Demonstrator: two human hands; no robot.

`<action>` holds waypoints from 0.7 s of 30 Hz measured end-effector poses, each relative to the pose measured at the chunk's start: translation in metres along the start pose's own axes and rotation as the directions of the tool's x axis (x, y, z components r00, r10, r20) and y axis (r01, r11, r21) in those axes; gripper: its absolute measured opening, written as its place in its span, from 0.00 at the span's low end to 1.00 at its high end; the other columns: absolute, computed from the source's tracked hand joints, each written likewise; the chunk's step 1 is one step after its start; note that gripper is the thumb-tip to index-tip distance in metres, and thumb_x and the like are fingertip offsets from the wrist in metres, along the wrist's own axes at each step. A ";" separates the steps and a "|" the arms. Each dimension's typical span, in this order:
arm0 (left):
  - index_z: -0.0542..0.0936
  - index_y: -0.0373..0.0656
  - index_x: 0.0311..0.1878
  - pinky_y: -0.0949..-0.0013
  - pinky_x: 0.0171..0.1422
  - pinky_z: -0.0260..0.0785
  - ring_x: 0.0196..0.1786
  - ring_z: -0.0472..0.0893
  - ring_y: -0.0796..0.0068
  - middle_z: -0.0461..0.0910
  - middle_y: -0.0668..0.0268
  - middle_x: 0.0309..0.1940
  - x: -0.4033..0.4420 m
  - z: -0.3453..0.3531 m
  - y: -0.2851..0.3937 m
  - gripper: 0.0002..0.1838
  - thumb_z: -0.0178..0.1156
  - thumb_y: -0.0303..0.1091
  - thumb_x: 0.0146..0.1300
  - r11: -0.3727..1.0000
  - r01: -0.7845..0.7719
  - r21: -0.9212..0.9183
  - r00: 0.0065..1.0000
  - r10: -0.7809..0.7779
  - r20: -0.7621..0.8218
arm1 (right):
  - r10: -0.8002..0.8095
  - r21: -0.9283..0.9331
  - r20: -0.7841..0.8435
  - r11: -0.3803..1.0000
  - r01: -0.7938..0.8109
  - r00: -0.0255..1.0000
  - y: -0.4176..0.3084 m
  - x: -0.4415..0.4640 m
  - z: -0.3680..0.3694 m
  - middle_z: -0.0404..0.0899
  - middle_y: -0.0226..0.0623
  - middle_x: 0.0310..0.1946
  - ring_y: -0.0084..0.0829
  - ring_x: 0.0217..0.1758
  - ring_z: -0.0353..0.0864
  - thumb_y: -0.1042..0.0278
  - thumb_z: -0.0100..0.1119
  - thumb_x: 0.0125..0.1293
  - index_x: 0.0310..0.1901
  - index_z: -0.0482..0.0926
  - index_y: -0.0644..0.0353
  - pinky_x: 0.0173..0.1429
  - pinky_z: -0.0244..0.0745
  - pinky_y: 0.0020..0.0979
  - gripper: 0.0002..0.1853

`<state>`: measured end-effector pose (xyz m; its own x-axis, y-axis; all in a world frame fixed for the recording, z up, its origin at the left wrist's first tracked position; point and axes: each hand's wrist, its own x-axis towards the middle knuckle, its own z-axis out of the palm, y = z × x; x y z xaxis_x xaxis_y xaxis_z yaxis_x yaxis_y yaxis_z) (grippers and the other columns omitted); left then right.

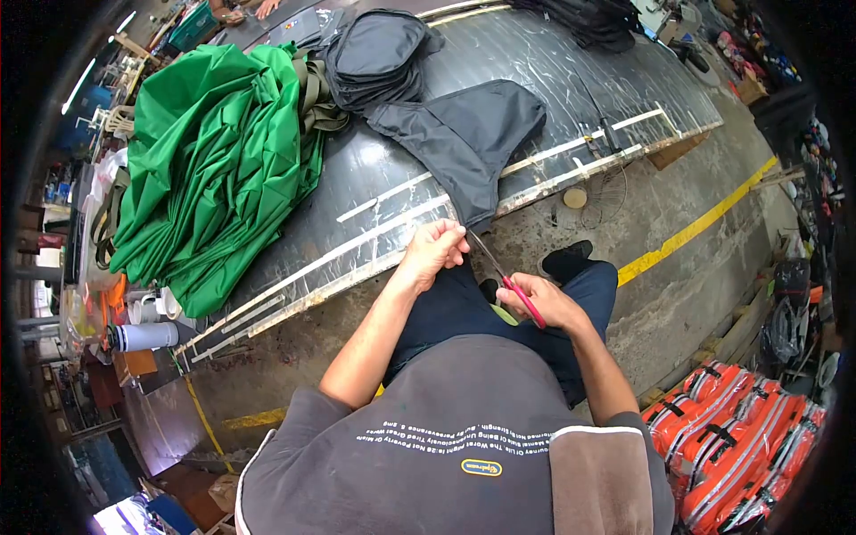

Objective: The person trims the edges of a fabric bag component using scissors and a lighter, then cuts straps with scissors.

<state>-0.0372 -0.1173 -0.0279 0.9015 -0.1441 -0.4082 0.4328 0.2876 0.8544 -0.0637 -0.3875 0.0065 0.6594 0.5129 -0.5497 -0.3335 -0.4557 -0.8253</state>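
Red-handled scissors (522, 299) are held in my right hand (546, 301), their blades pointing up and left. The blade tips reach the fingertips of my left hand (435, 250), which pinches the lower end of a black fabric piece (477, 143). This piece lies across the table edge, with its narrow end hanging over. Whether the blades are open around anything is too small to tell. Beside the piece, to the upper left, is a stack of black fabric parts (374, 53).
A large heap of green fabric (214, 169) covers the left part of the dark table (366, 169). Orange wrapped bags (740, 437) are at the lower right. A white cylinder (145, 336) is near the left table corner. A co-worker's hands (266, 8) show at the top left.
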 end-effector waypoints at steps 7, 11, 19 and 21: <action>0.83 0.43 0.43 0.80 0.27 0.68 0.25 0.81 0.85 0.86 0.70 0.29 -0.002 0.001 0.001 0.11 0.66 0.41 0.75 0.999 -0.016 0.043 0.999 0.017 -0.030 | 0.010 -0.156 -0.059 0.988 -0.019 0.998 -0.019 0.011 0.011 0.72 0.21 0.23 0.16 0.25 0.70 0.41 0.65 0.76 0.35 0.76 0.54 0.29 0.64 0.25 0.24; 0.83 0.43 0.43 0.80 0.27 0.68 0.25 0.81 0.85 0.86 0.70 0.29 -0.003 -0.001 0.000 0.12 0.67 0.42 0.75 0.998 -0.023 0.060 0.999 0.025 -0.024 | 0.022 -0.121 -0.024 0.992 -0.025 0.999 -0.020 0.020 0.015 0.73 0.22 0.24 0.16 0.26 0.71 0.37 0.65 0.75 0.36 0.76 0.54 0.30 0.65 0.24 0.25; 0.83 0.42 0.45 0.79 0.28 0.69 0.25 0.81 0.85 0.86 0.69 0.30 -0.001 -0.006 0.000 0.12 0.66 0.42 0.76 0.999 0.005 0.041 1.000 -0.006 0.024 | 0.039 -0.172 -0.101 0.984 -0.056 0.994 -0.032 0.022 0.014 0.71 0.21 0.24 0.17 0.27 0.69 0.36 0.67 0.72 0.36 0.77 0.55 0.30 0.63 0.27 0.27; 0.83 0.42 0.45 0.79 0.28 0.69 0.25 0.81 0.85 0.86 0.69 0.30 -0.001 -0.006 0.000 0.12 0.66 0.42 0.76 0.999 0.004 0.042 1.000 -0.005 0.025 | 0.038 -0.254 -0.133 0.964 -0.071 0.990 -0.038 0.019 0.014 0.71 0.22 0.24 0.17 0.27 0.68 0.35 0.68 0.70 0.35 0.77 0.56 0.31 0.63 0.27 0.28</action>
<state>-0.0383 -0.1109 -0.0291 0.8987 -0.1693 -0.4046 0.4361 0.2468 0.8654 -0.0477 -0.3500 0.0258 0.7301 0.3938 -0.5584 -0.1971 -0.6610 -0.7240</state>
